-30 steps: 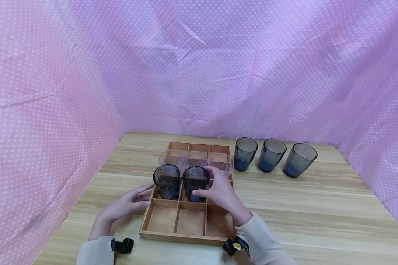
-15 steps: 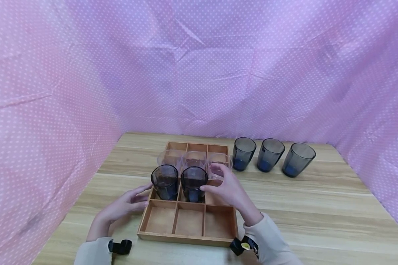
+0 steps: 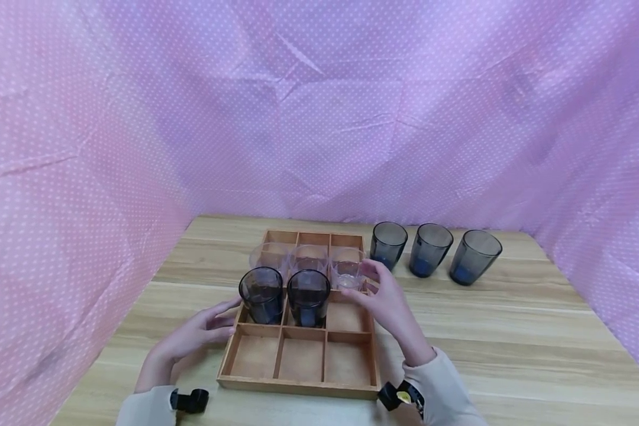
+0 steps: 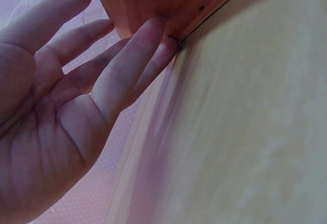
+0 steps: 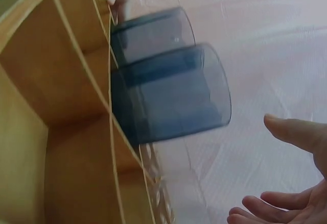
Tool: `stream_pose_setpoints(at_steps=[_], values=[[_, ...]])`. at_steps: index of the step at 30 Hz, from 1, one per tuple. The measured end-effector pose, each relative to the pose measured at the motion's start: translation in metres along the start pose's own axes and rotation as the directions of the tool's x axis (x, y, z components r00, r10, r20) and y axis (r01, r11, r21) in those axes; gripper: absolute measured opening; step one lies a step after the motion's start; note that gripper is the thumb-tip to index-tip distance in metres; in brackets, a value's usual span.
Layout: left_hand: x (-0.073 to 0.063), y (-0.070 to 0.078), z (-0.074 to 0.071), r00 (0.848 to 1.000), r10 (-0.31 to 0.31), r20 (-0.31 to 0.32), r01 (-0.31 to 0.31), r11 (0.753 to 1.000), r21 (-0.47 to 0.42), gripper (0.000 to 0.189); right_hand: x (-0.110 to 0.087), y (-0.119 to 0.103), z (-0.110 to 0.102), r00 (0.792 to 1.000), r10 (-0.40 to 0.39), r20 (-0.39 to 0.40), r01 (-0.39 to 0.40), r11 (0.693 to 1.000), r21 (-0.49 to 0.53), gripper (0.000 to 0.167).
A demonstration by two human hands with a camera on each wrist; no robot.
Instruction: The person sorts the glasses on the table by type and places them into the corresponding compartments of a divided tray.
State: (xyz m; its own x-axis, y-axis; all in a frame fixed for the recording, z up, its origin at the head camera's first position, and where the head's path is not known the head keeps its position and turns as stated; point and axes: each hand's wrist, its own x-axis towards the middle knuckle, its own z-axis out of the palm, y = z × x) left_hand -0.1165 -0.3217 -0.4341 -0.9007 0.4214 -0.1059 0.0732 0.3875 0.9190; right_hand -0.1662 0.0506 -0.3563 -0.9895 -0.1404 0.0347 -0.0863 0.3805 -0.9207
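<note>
A wooden divided tray (image 3: 298, 387) lies on the table. Two dark grey-blue glasses stand upright in it side by side: a left glass (image 3: 262, 296) and a middle glass (image 3: 308, 299). My left hand (image 3: 197, 334) rests its extended fingers (image 4: 127, 63) against the tray's left side wall. Just right of the middle glass, my right hand (image 3: 386, 299) is held over the tray's right edge, thumb and fingers spread. In the right wrist view it is apart from both dark glasses. Its fingers are near the rightmost clear cup (image 3: 347, 275); whether they touch it I cannot tell.
Behind the dark glasses, three clear cups (image 3: 309, 257) stand in a row in the tray. Three more grey-blue glasses (image 3: 431, 249) stand on the wooden table (image 3: 500, 337) to the tray's right. A pink dotted cloth (image 3: 319, 118) hangs around the back and sides.
My right hand has let go of the middle dark glass and moved right, away from it. The glass stays in its compartment. My left hand keeps its place at the tray.
</note>
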Motion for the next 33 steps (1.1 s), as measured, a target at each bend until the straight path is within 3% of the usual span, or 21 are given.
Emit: stream_pose_setpoints(at_steps=[9,23,33], values=[[-0.001,-0.002,0.0,1.0,0.01,0.008,-0.01,1.0,-0.012,0.069,0.008,0.018,-0.012,0.985,0.026,-0.172,-0.023,1.0,0.02,0.068],[0.0,-0.005,-0.001,1.0,0.016,0.005,-0.016,1.0,-0.008,0.068,0.033,0.031,-0.025,0.921,0.045,-0.387,-0.024,0.998,0.059,0.072],[-0.001,-0.002,-0.001,1.0,-0.004,0.003,0.004,1.0,-0.004,0.069,0.056,0.037,-0.031,0.914,0.026,-0.404,-0.081,0.989,-0.121,0.078]])
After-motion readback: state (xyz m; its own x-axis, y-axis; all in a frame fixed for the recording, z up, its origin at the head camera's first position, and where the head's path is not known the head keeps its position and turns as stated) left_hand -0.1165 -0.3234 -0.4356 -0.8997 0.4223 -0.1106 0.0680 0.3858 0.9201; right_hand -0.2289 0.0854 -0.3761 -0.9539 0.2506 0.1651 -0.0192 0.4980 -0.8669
